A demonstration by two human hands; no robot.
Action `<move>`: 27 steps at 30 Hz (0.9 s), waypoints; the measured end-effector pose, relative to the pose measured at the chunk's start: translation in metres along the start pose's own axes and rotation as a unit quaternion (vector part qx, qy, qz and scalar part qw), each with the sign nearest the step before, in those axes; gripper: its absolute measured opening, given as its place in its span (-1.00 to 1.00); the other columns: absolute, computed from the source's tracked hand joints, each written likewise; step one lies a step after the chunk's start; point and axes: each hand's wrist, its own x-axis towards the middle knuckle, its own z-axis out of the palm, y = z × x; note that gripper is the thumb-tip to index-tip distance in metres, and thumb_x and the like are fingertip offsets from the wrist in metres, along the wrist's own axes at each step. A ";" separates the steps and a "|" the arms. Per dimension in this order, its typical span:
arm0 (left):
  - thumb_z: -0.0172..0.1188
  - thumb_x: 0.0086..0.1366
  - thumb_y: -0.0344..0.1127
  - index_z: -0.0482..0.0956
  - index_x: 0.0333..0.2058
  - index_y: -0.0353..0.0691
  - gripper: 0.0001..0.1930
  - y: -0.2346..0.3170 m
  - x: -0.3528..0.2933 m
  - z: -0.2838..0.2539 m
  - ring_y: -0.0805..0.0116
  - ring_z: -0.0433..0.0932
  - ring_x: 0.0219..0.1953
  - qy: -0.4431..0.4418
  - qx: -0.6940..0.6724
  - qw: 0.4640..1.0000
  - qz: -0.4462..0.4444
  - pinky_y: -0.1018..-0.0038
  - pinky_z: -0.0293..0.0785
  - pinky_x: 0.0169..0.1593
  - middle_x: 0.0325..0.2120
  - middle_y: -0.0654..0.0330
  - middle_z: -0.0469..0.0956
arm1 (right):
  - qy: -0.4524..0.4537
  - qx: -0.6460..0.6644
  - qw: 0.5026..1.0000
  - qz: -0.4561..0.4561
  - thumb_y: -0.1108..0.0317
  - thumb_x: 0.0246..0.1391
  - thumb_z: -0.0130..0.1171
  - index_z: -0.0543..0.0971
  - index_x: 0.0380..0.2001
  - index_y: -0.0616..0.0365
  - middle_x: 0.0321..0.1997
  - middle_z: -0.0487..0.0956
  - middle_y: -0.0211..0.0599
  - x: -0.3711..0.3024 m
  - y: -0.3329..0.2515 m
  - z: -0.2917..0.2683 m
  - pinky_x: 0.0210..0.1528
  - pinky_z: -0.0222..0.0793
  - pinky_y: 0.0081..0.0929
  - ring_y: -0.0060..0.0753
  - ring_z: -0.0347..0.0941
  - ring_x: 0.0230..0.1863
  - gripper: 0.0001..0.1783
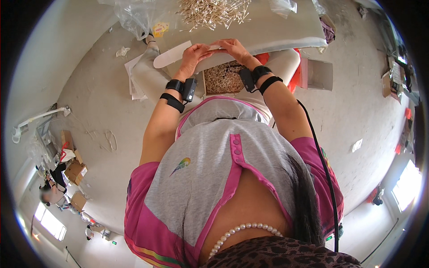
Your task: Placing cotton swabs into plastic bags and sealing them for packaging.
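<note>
Fingers (206,50) of our left hand (193,55) and right hand (234,46), nearly closed, pinch a small pale piece (215,47); we're likely working it, next calling for even pressure.

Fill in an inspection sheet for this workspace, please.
Surface: pale table, swabs heaped on it.
Job's things: small pale item, too small to identify; box of swabs between the legs.
Clutter: clear bag, yellow packet left of the heap.
Hands: left hand and right hand pinch the pale item.
Cables: black cable past the right sleeve.
Surroundings: cartons at left, open bin at right.
</note>
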 end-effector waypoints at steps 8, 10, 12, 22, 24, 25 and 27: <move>0.23 0.38 -0.30 0.52 -0.07 -0.40 -0.72 0.000 0.000 0.006 0.21 0.65 -0.05 -0.002 0.027 1.000 0.013 0.41 0.59 0.11 -0.13 0.02 0.62 | -0.018 -0.113 0.992 -0.056 0.26 0.21 0.25 0.69 -0.09 0.24 -0.19 0.71 -0.38 0.007 0.016 -0.008 -0.01 0.47 -0.60 -0.60 0.58 -0.13 -0.69; 0.24 0.38 -0.29 0.52 -0.07 -0.40 -0.71 -0.001 0.001 0.005 0.21 0.66 -0.06 0.003 0.033 0.999 0.010 0.41 0.59 0.10 -0.14 0.02 0.62 | -0.009 -0.165 0.984 -0.062 0.24 0.22 0.24 0.69 -0.09 0.23 -0.22 0.71 -0.40 0.007 0.020 -0.011 -0.05 0.47 -0.60 -0.65 0.56 -0.17 -0.69; 0.31 0.32 -0.31 0.53 -0.12 -0.42 -0.70 -0.003 0.002 0.004 0.27 0.68 -0.16 0.012 0.023 0.999 0.022 0.46 0.63 0.01 -0.22 0.06 0.64 | -0.011 -0.176 0.982 -0.070 0.24 0.23 0.24 0.69 -0.10 0.23 -0.23 0.71 -0.40 0.009 0.022 -0.013 -0.06 0.47 -0.61 -0.67 0.55 -0.17 -0.69; 0.21 0.40 -0.30 0.52 -0.07 -0.42 -0.72 0.000 0.003 0.006 0.23 0.66 -0.06 0.007 0.057 0.998 0.026 0.40 0.58 0.11 -0.13 0.04 0.63 | -0.023 -0.150 0.984 -0.092 0.27 0.26 0.20 0.67 -0.07 0.26 -0.20 0.70 -0.40 0.011 0.023 -0.016 -0.07 0.48 -0.58 -0.65 0.54 -0.17 -0.69; 0.18 0.42 -0.28 0.52 -0.06 -0.42 -0.71 0.004 0.003 0.008 0.22 0.64 -0.03 -0.008 0.035 0.999 -0.011 0.41 0.55 0.15 -0.11 0.04 0.62 | -0.025 -0.157 0.985 -0.074 0.30 0.30 0.16 0.64 -0.02 0.27 -0.13 0.69 -0.39 0.011 0.024 -0.024 0.01 0.47 -0.59 -0.62 0.55 -0.11 -0.69; 0.18 0.42 -0.28 0.52 -0.06 -0.42 -0.71 0.004 0.001 0.007 0.22 0.64 -0.03 -0.007 0.035 0.999 -0.010 0.41 0.55 0.15 -0.11 0.04 0.62 | -0.031 -0.158 0.986 -0.049 0.33 0.33 0.12 0.61 0.04 0.28 -0.07 0.67 -0.39 0.008 0.025 -0.022 0.09 0.46 -0.60 -0.60 0.56 -0.05 -0.68; 0.15 0.44 -0.25 0.52 -0.05 -0.41 -0.70 0.004 -0.001 0.004 0.21 0.64 -0.01 -0.010 0.041 0.999 -0.003 0.41 0.53 0.18 -0.09 0.03 0.61 | -0.025 -0.176 0.982 -0.060 0.32 0.33 0.13 0.61 0.04 0.28 -0.07 0.67 -0.39 0.006 0.022 -0.022 0.10 0.45 -0.59 -0.60 0.55 -0.05 -0.67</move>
